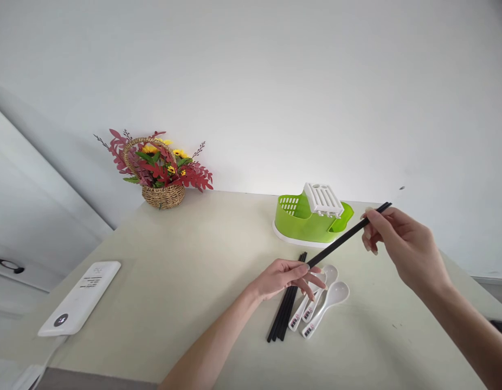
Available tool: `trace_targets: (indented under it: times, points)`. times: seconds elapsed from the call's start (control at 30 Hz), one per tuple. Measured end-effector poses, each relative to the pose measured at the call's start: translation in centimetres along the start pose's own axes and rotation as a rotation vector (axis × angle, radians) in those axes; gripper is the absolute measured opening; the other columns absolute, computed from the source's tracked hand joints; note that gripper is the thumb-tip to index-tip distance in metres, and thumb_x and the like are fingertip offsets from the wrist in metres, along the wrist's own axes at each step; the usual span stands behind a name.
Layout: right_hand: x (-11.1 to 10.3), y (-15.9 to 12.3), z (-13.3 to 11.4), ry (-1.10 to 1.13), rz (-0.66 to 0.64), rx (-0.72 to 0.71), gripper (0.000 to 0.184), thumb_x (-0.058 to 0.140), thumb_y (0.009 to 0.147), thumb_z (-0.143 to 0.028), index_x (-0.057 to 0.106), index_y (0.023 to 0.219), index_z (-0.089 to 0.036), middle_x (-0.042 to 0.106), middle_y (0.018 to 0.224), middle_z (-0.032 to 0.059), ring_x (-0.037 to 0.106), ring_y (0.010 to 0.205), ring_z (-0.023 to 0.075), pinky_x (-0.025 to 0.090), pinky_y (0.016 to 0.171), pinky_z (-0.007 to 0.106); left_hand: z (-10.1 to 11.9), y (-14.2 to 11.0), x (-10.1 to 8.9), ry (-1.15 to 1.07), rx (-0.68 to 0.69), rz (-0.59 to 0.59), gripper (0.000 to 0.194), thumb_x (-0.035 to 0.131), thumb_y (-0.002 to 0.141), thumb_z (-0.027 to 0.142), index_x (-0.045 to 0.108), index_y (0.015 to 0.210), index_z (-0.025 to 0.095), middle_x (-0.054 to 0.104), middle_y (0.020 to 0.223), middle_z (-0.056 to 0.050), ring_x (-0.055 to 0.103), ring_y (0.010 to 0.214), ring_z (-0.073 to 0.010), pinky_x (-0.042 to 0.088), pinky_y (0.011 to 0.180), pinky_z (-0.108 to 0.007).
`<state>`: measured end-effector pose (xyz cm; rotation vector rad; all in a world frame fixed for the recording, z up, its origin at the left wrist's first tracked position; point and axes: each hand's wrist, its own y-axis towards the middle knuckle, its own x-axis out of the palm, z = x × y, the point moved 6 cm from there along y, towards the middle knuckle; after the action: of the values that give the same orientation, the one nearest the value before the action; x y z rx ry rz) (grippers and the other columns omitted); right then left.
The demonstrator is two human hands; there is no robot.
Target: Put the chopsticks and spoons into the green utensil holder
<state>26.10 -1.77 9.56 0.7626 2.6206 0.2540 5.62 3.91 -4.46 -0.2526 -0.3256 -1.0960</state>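
Black chopsticks (341,241), apparently a pair lying side by side, slanted above the bench (186,260) from near left to far right. The step in hand looked to be a two-handed hold: the left hand (280,278) pinched the near end between thumb and finger, its other fingers spread, while the right hand (407,238) pinched the far end, remaining fingers loosely curled. Shifting them would, I judged, call for both pinches moving together, or one letting go. Below the left hand lay a bundle of loose sticks (284,319) and, just right of it, white spoons (338,293); whether fingers touched them I couldn't tell. Beyond, a green caddy (302,230) topped by a white slotted rack (323,198) stood near the wall (251,97), limiting room that way. Leftward, bench stretched broadly toward a flower basket (163,197), far left, and a white device (82,298) beside the left edge. The right edge ran near the right forearm.
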Motion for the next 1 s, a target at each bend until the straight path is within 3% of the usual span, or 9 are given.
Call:
trace_targets:
  times: [0.13, 0.23, 0.37, 0.47, 0.63, 0.77, 0.87, 1.0]
  points:
    - [-0.4, 0.2, -0.7, -0.035, 0.004, -0.050, 0.042, 0.063, 0.094, -0.063, 0.061, 0.072, -0.027, 0.062, 0.066, 0.0002, 0.055, 0.055, 0.0176, 0.046, 0.054, 0.035, 0.0, 0.0, -0.2, -0.013, 0.032, 0.006, 0.051, 0.069, 0.090, 0.061, 0.075, 0.098, 0.011, 0.077, 0.110, -0.021, 0.073, 0.085, -0.0228, 0.048, 0.079, -0.035]
    - [-0.4, 0.4, -1.7, -0.055, -0.031, -0.107, 0.043, 0.062, 0.095, -0.062, 0.059, 0.069, -0.028, 0.062, 0.064, 0.0016, 0.054, 0.054, 0.0195, 0.046, 0.052, 0.037, -0.1, 0.2, -0.7, -0.061, 0.060, 0.041, 0.051, 0.070, 0.089, 0.061, 0.075, 0.095, 0.011, 0.077, 0.108, -0.020, 0.071, 0.079, -0.0203, 0.048, 0.080, -0.036]
    - [-0.6, 0.9, -4.5, -0.032, 0.012, -0.202, 0.039, 0.063, 0.094, -0.061, 0.059, 0.073, -0.028, 0.060, 0.063, 0.0018, 0.053, 0.053, 0.0203, 0.043, 0.050, 0.039, -0.2, 0.6, -1.5, -0.170, 0.116, 0.103, 0.062, 0.074, 0.086, 0.062, 0.071, 0.122, 0.011, 0.076, 0.112, -0.018, 0.065, 0.068, -0.0146, 0.046, 0.069, -0.032]
    - [-1.3, 1.7, -7.6, 0.015, 0.132, -0.321, 0.036, 0.063, 0.094, -0.061, 0.060, 0.078, -0.029, 0.059, 0.065, 0.0034, 0.053, 0.052, 0.0212, 0.040, 0.047, 0.041, 0.0, 0.8, -2.9, -0.286, 0.205, 0.272, 0.069, 0.074, 0.084, 0.064, 0.065, 0.131, 0.014, 0.074, 0.102, -0.012, 0.060, 0.064, -0.0114, 0.040, 0.059, -0.027]
    - [-0.7, 4.6, -11.4, -0.039, 0.180, -0.468, 0.039, 0.058, 0.097, -0.062, 0.050, 0.076, -0.030, 0.058, 0.067, 0.0035, 0.055, 0.056, 0.0216, 0.040, 0.050, 0.041, 0.2, 0.1, -5.7, -0.473, 0.258, 0.534, 0.058, 0.081, 0.077, 0.061, 0.068, 0.109, 0.014, 0.056, 0.073, 0.004, 0.039, 0.051, -0.0043, 0.027, 0.050, -0.022]
    - [1.7, 8.3, -10.8, -0.110, 0.125, -0.517, 0.042, 0.059, 0.095, -0.066, 0.051, 0.078, -0.028, 0.059, 0.060, 0.0008, 0.054, 0.050, 0.0166, 0.040, 0.049, 0.035, 0.7, -0.4, -6.7, -0.473, 0.272, 0.579, 0.048, 0.081, 0.078, 0.055, 0.065, 0.100, 0.016, 0.040, 0.063, 0.009, 0.027, 0.048, -0.0041, 0.020, 0.047, -0.022]
    - [4.2, 10.9, -9.1, -0.245, 0.054, -0.500, 0.046, 0.053, 0.097, -0.068, 0.052, 0.077, -0.027, 0.063, 0.060, 0.0008, 0.059, 0.053, 0.0165, 0.047, 0.056, 0.033, 0.9, -0.4, -6.9, -0.461, 0.274, 0.580, 0.042, 0.081, 0.078, 0.050, 0.063, 0.093, 0.016, 0.035, 0.061, 0.011, 0.023, 0.048, -0.0044, 0.019, 0.048, -0.022]
    - [7.0, 13.5, -6.8, -0.371, -0.063, -0.453, 0.042, 0.052, 0.101, -0.058, 0.053, 0.075, -0.026, 0.069, 0.063, 0.0005, 0.064, 0.057, 0.0167, 0.051, 0.070, 0.033, 0.9, -0.3, -6.9, -0.446, 0.259, 0.563, 0.038, 0.080, 0.078, 0.048, 0.062, 0.090, 0.016, 0.033, 0.060, 0.011, 0.020, 0.048, -0.0049, 0.018, 0.048, -0.023]
